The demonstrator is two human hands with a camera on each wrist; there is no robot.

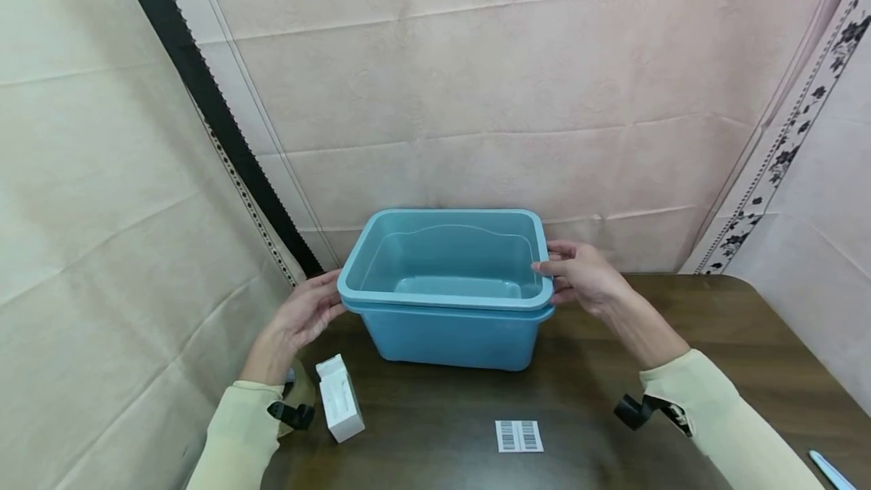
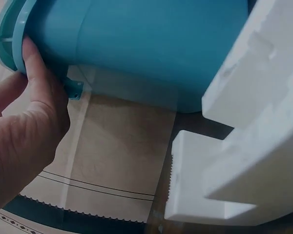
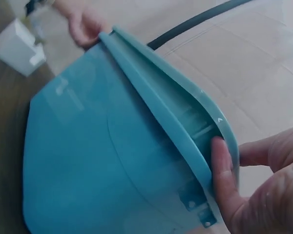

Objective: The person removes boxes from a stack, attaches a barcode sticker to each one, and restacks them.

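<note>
Two light-blue plastic bins are nested on the brown table, the upper bin [image 1: 442, 298] sitting inside the lower bin [image 1: 452, 339] with both rims close together. My left hand [image 1: 308, 312] holds the left end at the rim, fingertips tucked under the lip [image 2: 19, 44]. At the right end my right hand [image 1: 585, 276] grips the rim. In the right wrist view the right hand [image 3: 268, 190] has one digit between the two rims and another on the outer side of the upper rim [image 3: 219, 119]. Inside the upper bin only its bare floor and walls show.
A white box [image 1: 338, 399] stands near my left wrist, beside a beige round object [image 1: 302, 388] partly hidden by the sleeve. A barcode label [image 1: 519, 436] lies in front of the bins. A light-blue slim tool [image 1: 830, 469] is at the right edge. Pale cloth [image 1: 510, 97] hangs behind.
</note>
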